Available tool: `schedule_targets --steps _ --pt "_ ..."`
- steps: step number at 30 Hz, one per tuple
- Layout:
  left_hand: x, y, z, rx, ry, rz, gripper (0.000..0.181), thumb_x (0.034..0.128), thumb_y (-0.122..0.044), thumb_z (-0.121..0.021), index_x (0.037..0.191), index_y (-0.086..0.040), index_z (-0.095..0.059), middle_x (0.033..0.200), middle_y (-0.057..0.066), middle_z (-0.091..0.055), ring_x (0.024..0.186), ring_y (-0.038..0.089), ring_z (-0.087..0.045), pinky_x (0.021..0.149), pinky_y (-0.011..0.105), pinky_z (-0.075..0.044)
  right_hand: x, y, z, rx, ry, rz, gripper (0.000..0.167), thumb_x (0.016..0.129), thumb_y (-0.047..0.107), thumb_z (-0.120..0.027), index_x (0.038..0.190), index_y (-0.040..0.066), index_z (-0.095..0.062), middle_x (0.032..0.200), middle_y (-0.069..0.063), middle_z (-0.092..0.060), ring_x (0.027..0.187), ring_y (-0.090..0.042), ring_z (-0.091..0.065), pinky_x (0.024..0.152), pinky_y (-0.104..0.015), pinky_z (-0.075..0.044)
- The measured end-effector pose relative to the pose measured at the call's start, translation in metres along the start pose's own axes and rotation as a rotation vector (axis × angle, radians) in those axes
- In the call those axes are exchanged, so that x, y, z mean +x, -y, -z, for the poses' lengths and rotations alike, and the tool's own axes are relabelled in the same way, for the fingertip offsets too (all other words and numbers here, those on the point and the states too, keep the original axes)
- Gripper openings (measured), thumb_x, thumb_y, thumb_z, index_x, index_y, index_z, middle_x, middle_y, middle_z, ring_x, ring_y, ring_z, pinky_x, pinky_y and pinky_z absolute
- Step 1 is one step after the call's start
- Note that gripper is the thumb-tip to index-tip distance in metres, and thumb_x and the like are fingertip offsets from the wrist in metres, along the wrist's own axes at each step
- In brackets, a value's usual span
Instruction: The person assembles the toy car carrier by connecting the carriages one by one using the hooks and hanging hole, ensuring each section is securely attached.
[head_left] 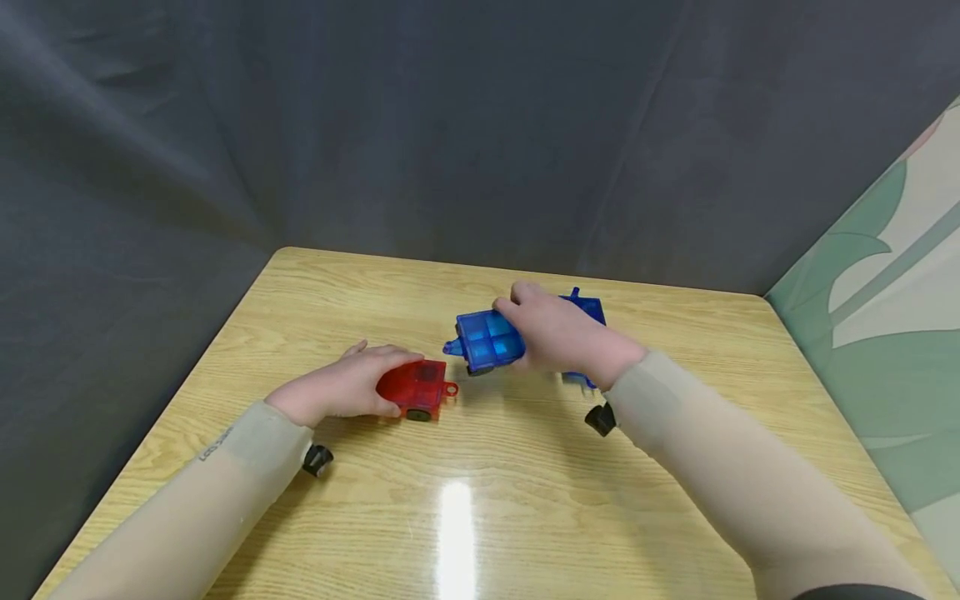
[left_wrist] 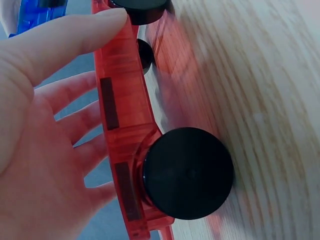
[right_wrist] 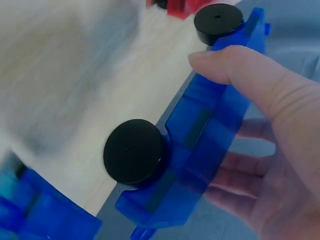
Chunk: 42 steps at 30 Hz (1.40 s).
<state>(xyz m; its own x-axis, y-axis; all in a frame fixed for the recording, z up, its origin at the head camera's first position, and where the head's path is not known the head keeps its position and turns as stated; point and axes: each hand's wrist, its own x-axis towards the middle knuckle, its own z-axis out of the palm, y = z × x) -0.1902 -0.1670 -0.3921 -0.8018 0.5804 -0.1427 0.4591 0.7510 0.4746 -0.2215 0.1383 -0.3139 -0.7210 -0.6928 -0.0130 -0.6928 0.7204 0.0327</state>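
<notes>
A translucent red wheeled piece stands on the wooden table, its ring pointing right; the left hand grips it from the left. In the left wrist view the thumb lies along the near side of the red piece, above a black wheel. The right hand holds a translucent blue wheeled piece raised and tilted just right of the red one, the two apart. In the right wrist view the thumb presses the side of the blue piece, with fingers behind it.
Another blue piece lies on the table behind the right hand, partly hidden; its edge shows in the right wrist view. The wooden table meets a dark curtain at the back. Leaf-patterned cloth hangs at the right.
</notes>
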Motion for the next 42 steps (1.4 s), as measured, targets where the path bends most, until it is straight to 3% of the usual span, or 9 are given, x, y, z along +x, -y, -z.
schedule_targets --steps 5,11,20,29,42 --pt "0.000 0.001 0.001 0.013 0.001 -0.020 0.081 0.0802 -0.024 -0.084 0.150 -0.015 -0.044 0.146 0.009 -0.048 0.133 0.032 -0.042 0.113 0.060 -0.016 -0.015 0.010 -0.011 0.031 0.054 -0.058 0.080 0.074 0.044 -0.085 0.136 0.006 -0.053 0.110 -0.009 -0.050 0.094 -0.023 -0.048 0.081 -0.037 -0.051" --pt "0.000 0.003 0.000 0.021 0.007 -0.016 0.081 0.0813 -0.024 -0.083 0.151 -0.015 -0.042 0.147 0.010 -0.046 0.134 0.032 -0.041 0.113 0.060 -0.015 -0.030 0.016 -0.035 0.064 0.139 -0.102 0.084 0.073 0.054 -0.082 0.137 0.006 -0.054 0.115 -0.011 -0.054 0.097 -0.023 -0.051 0.084 -0.039 -0.052" --pt "-0.001 0.000 -0.001 0.016 0.017 0.003 0.080 0.0817 -0.024 -0.081 0.150 -0.015 -0.041 0.147 0.010 -0.045 0.131 0.032 -0.043 0.112 0.059 -0.017 -0.044 0.022 -0.058 0.100 0.158 -0.114 0.081 0.070 0.057 -0.082 0.130 0.007 -0.058 0.100 -0.004 -0.053 0.085 -0.018 -0.050 0.075 -0.034 -0.050" --pt "0.000 0.000 -0.002 0.025 0.024 0.016 0.080 0.0823 -0.025 -0.080 0.151 -0.017 -0.040 0.148 0.008 -0.044 0.133 0.029 -0.040 0.114 0.057 -0.015 -0.045 0.026 -0.062 0.109 0.157 -0.136 0.084 0.070 0.060 -0.081 0.131 0.008 -0.056 0.101 -0.004 -0.054 0.087 -0.018 -0.050 0.076 -0.034 -0.050" --pt "0.001 -0.001 -0.004 0.023 -0.019 0.007 0.080 0.0819 -0.031 -0.082 0.149 -0.016 -0.042 0.146 0.009 -0.046 0.132 0.030 -0.043 0.113 0.057 -0.018 -0.044 0.024 -0.064 0.096 0.152 -0.148 0.085 0.068 0.062 -0.082 0.130 0.009 -0.058 0.098 -0.003 -0.053 0.085 -0.019 -0.049 0.075 -0.036 -0.049"
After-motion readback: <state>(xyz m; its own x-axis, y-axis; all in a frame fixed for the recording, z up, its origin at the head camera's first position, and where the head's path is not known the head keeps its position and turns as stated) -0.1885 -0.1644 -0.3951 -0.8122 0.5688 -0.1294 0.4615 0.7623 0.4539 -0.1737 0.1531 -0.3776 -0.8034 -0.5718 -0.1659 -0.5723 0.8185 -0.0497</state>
